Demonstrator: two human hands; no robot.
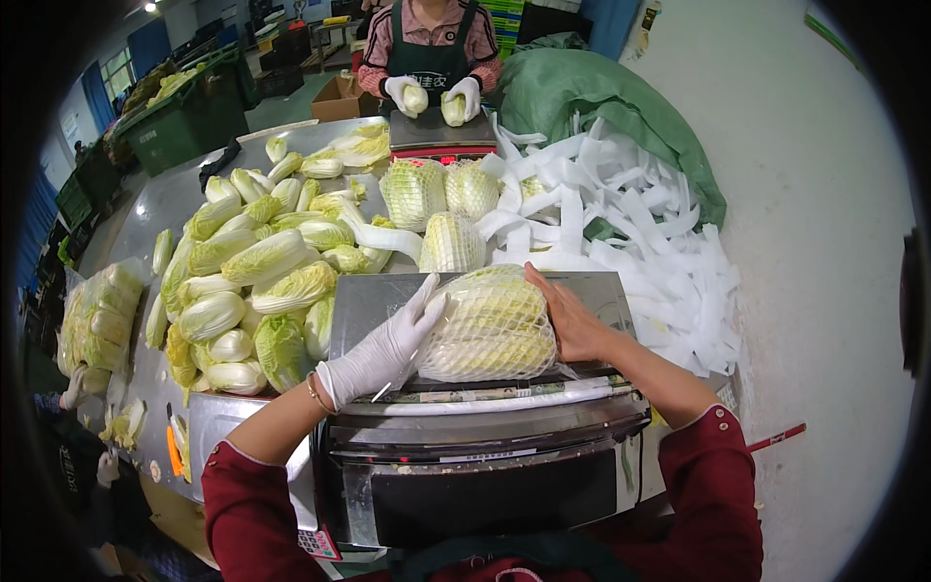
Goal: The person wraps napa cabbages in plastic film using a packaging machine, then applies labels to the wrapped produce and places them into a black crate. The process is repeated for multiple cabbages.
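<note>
Glossy clear film covers the foam-netted cabbage (pixel 490 330) at centre; a smooth white rubber glove (pixel 380 354) is beside it; brushed steel table (pixel 165 199), upper left; matt white foam strips (pixel 630 233), right.

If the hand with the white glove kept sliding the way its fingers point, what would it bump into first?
The gloved left hand points up and to the right, and its fingertips already touch the netted cabbage on the wrapping machine. So it would probably press straight into that cabbage, with the bare right hand beyond.
</note>
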